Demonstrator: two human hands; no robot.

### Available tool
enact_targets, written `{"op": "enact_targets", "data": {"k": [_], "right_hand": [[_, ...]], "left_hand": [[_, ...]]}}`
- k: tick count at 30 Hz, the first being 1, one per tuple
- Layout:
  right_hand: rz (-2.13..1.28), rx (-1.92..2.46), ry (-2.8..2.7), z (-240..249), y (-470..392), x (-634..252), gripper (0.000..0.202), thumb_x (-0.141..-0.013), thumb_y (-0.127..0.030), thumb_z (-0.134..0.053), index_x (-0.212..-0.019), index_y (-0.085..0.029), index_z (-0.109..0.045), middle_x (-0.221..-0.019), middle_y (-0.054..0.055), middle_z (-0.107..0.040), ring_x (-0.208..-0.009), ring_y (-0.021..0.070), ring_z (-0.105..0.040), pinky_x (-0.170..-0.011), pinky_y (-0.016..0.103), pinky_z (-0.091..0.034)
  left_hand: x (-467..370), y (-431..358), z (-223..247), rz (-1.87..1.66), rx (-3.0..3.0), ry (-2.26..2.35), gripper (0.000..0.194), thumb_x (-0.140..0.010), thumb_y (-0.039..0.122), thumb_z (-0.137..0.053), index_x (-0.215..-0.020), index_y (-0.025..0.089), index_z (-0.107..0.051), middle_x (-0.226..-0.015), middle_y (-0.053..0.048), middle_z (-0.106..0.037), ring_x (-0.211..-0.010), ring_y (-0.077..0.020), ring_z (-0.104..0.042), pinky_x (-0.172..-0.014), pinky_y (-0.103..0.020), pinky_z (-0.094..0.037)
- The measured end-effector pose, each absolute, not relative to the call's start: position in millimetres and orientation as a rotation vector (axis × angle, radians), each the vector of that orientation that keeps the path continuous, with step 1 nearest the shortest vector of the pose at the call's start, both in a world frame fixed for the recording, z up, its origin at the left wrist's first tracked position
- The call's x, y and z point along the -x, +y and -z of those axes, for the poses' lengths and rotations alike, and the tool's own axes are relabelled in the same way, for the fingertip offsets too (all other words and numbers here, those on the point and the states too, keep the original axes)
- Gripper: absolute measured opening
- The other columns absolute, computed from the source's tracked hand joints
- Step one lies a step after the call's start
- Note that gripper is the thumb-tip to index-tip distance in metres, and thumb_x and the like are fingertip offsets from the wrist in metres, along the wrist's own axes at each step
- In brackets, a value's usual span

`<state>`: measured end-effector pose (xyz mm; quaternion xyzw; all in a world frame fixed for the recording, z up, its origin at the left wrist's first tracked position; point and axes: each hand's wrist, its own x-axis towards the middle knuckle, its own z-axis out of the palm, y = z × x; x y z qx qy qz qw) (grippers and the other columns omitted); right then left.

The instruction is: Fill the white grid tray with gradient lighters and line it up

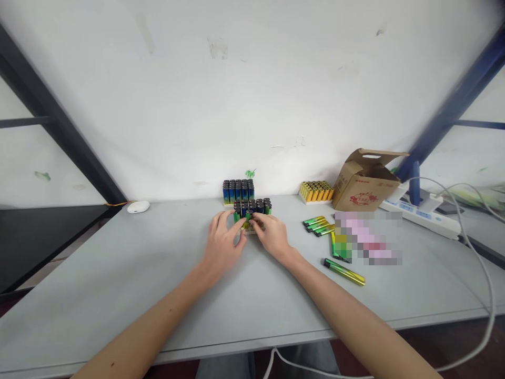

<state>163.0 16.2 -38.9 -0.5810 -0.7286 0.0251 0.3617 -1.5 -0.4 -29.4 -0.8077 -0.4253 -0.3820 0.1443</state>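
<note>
In front of me several lighters with black tops and blue or green bodies (261, 206) stand upright, packed together in a low white tray (249, 231). At its near side is a green lighter (248, 215), tilted slightly. The curled fingers of my left hand (223, 239) close on this lighter from the left. From the right, the bent thumb and index finger of my right hand (272, 233) meet at the same lighter. My fingers partly hide its lower end and the tray's front.
Behind stands another block of blue lighters (239, 192). To the right are a tray of yellow cylinders (316, 191), an open cardboard box (365, 181), loose green-gold lighters (345, 272), a blurred pink patch (365, 237) and a power strip (426, 216). A white case (138, 207) lies left.
</note>
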Motion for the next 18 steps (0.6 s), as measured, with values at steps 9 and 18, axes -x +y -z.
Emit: {"op": "enact_targets", "data": {"k": [9, 18], "right_hand": [[-0.046, 1.383, -1.917, 42.3, 16.2, -160.3, 0.032, -0.095, -0.025, -0.041, -0.12, -0.023, -0.061, -0.099, 0.004, -0.073, -0.081, 0.0166, -0.067, -0.075, 0.026, -0.049], [0.097, 1.483, -1.668, 19.8, 14.9, -202.0, 0.025, -0.085, -0.023, -0.046, -0.098, -0.021, -0.067, -0.088, 0.002, -0.074, -0.081, 0.0167, -0.067, -0.074, 0.026, -0.046]], "left_hand": [[2.2, 0.2, 31.0, 1.118, 2.364, -1.192, 0.028, -0.085, 0.016, -0.053, -0.111, 0.015, -0.065, -0.126, -0.016, -0.047, -0.124, -0.0306, -0.041, -0.101, -0.048, -0.042], [2.4, -1.6, 29.7, 1.131, 2.39, -1.223, 0.024, -0.086, 0.017, -0.052, -0.107, 0.017, -0.064, -0.127, -0.014, -0.047, -0.125, -0.0306, -0.041, -0.102, -0.048, -0.042]]}}
